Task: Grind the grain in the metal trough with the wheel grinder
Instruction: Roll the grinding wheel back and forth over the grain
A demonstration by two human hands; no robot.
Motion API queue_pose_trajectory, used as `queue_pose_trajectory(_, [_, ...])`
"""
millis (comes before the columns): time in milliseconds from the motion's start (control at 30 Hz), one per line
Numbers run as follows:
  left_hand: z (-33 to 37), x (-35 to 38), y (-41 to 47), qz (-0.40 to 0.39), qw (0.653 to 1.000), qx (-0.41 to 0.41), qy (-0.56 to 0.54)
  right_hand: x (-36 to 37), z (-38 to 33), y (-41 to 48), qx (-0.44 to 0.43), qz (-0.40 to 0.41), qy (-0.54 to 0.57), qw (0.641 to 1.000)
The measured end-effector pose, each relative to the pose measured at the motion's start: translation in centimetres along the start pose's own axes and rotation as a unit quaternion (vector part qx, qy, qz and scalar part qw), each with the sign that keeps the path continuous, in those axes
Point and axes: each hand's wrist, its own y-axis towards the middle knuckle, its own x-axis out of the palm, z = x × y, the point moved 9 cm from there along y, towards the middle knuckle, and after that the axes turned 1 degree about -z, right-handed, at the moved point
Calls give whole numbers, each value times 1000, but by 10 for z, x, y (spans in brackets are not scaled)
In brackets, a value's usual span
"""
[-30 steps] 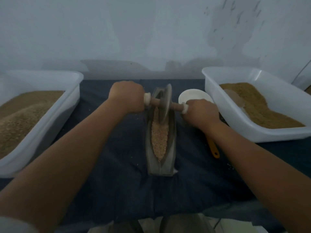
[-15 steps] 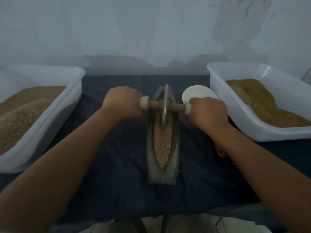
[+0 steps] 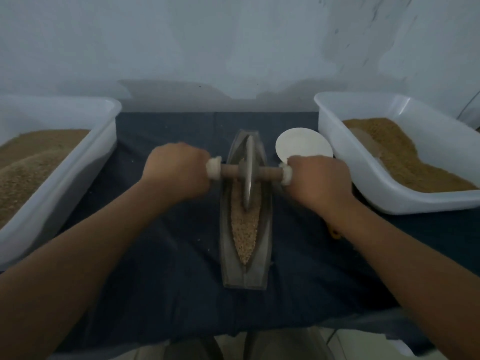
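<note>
Left hand (image 3: 176, 171) and right hand (image 3: 318, 180) each gripped the wheel grinder (image 3: 248, 170) axle, fists closed. Wheel stood upright in the metal trough (image 3: 226, 245) (on grain (image 3: 245, 229)).

The boat-shaped metal trough (image 3: 225, 245) lies lengthwise away from me, tan grain (image 3: 245, 229) filling its channel. My wheel grinder (image 3: 248, 178) stands upright in the grain, wooden axle crosswise.

Both my bare forearms reach forward from the lower corners and converge toward the middle. My left hand (image 3: 176, 172) is a fist, knuckles up, curled round the left end of the brown wooden axle (image 3: 270, 174) of the grey metal wheel grinder (image 3: 249, 175). My right hand (image 3: 319, 180) grips the right end likewise. Wrists look fairly straight, hands roughly level.
</note>
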Motion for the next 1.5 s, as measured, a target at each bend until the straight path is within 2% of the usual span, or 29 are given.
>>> queue_pose_trajectory(133, [6,-8,45,-35,999,-12,-8,18,9,39,35,-50,18,998])
queue_pose_trajectory(200, [6,-10,30,-45,999,-8,-4,17,8,25,35,-78,24,996])
queue_pose_trajectory(233, [6,-6,14,-45,999,-7,-4,9,6,11,24,-67,23,997])
queue_pose_trajectory(333, [8,-13,-46,33,999,25,11,-26,-7,-40,-25,9,33,999])
queue_pose_trajectory(433, [12,-28,-67,110,992,54,31,-19,-9,-62,-33,-30,83,996])
queue_pose_trajectory(500, [11,-20,-49,81,995,40,42,-10,-4,-45,-7,-32,58,998])
queue_pose_trajectory(600, [0,3,4,-8,1000,-17,-8,0,1,5,1,16,7,1000])
queue_pose_trajectory(667, [2,3,29,-29,999,-32,-25,7,3,35,6,-3,-11,1000])
queue_pose_trajectory(800, [5,-7,18,-31,999,-24,-12,14,6,27,28,-97,20,995])
queue_pose_trajectory(833, [6,-9,3,-19,1000,-10,-1,11,4,9,22,-101,23,994])
queue_pose_trajectory(933, [16,-25,-52,86,994,59,35,-15,-3,-45,2,-48,39,998])
queue_pose_trajectory(1000, [11,-26,-58,112,992,59,24,-19,-2,-52,-4,-43,48,998])
queue_pose_trajectory(1167, [-3,12,14,13,1000,-18,-6,6,3,21,9,-21,2,1000])
queue_pose_trajectory(1300, [1,1,47,-1,999,-33,-16,27,12,54,39,-89,8,995])
queue_pose_trajectory(1400, [4,-5,12,-29,999,-17,-16,18,9,20,28,-127,44,991])
queue_pose_trajectory(1500, [8,-11,-51,5,1000,23,-3,-19,-5,-35,-31,-32,45,998])
